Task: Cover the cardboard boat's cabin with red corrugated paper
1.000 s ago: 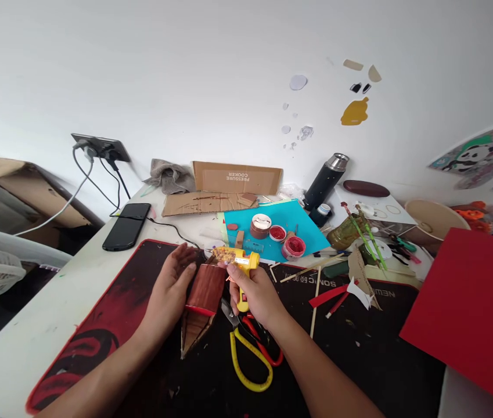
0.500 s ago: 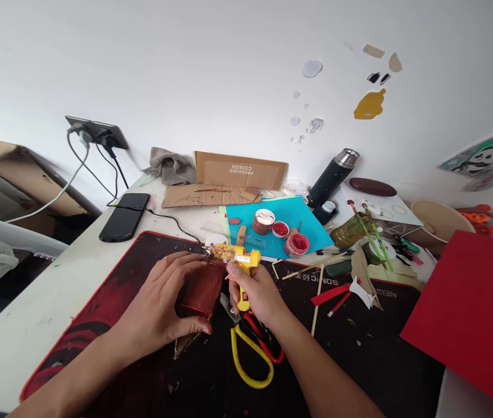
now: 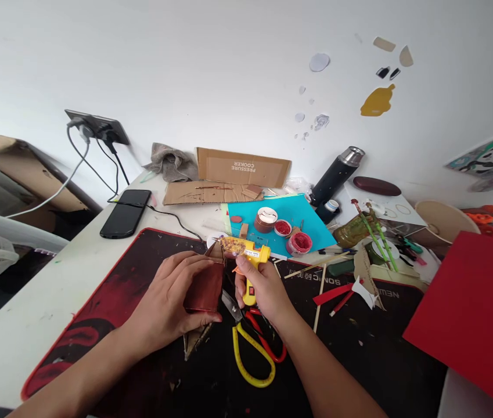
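My left hand (image 3: 172,296) grips a small reddish-brown painted cardboard box (image 3: 205,288), fingers over its far side and thumb along its near edge. A bare cardboard piece (image 3: 196,341) juts out beneath it toward me. My right hand (image 3: 263,290) is wrapped round the handle of a yellow hot glue gun (image 3: 250,252). Its stained nozzle end points left, just above and beyond the far edge of the box. A pair of scissors (image 3: 252,354) with yellow and red handles lies on the mat under my right wrist.
The black desk mat (image 3: 346,360) carries thin wooden sticks (image 3: 320,299) and red paper strips. Behind it, paint pots (image 3: 299,244) stand on a blue sheet (image 3: 313,215). A phone (image 3: 126,213) lies left, a black flask (image 3: 337,176) leans behind, and red card (image 3: 477,302) is at right.
The glue gun has moved right and slightly up, away from the box's far edge. My left hand has shifted slightly right with the box, its thumb now closed against the near edge.
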Demonstrator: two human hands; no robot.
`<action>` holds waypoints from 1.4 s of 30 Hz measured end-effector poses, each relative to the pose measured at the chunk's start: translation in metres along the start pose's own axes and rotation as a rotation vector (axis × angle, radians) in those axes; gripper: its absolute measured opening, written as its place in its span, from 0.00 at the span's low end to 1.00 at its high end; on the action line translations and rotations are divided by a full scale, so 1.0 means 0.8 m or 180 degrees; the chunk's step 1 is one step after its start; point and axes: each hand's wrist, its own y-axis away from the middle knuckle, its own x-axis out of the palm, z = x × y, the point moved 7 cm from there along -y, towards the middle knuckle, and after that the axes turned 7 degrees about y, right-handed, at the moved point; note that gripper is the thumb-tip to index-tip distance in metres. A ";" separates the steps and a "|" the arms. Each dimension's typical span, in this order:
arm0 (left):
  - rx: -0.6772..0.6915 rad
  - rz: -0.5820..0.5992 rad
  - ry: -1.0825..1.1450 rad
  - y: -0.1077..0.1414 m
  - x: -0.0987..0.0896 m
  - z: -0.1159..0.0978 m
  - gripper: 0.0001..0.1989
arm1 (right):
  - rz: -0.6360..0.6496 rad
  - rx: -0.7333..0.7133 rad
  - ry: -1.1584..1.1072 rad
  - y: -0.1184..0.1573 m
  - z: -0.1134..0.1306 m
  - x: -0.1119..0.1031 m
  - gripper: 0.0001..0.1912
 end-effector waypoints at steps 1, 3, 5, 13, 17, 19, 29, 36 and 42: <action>-0.0011 -0.0033 -0.0029 0.001 0.000 -0.001 0.45 | -0.0017 0.0001 -0.0003 0.000 0.000 -0.001 0.38; -0.0021 -0.0103 -0.0091 0.002 0.000 -0.003 0.44 | -0.0004 0.0032 0.0005 0.000 0.000 0.000 0.38; -0.0008 -0.0172 -0.0160 0.002 0.000 -0.006 0.44 | 0.0020 0.0070 0.0009 0.001 -0.001 0.003 0.39; -0.0024 -0.0288 -0.0344 0.000 0.000 -0.012 0.44 | 0.0142 0.0156 0.0035 0.001 -0.007 0.012 0.42; -0.0038 -0.0311 -0.0423 -0.001 0.001 -0.012 0.43 | 0.0174 0.0135 0.0084 0.001 -0.007 0.013 0.42; -0.0026 -0.0340 -0.0461 0.000 0.001 -0.013 0.43 | 0.0192 0.0144 0.0086 0.000 -0.008 0.013 0.43; 0.0034 -0.0385 -0.0562 -0.001 -0.002 -0.018 0.41 | 0.0144 0.0051 0.0137 0.002 0.000 0.015 0.42; 0.0012 -0.0391 -0.0523 0.000 0.002 -0.017 0.44 | 0.0165 0.0023 0.0249 0.001 -0.001 0.016 0.43; -0.0166 -0.0433 -0.0281 0.005 0.001 -0.010 0.51 | 0.0156 0.0065 0.0288 0.000 -0.006 0.014 0.43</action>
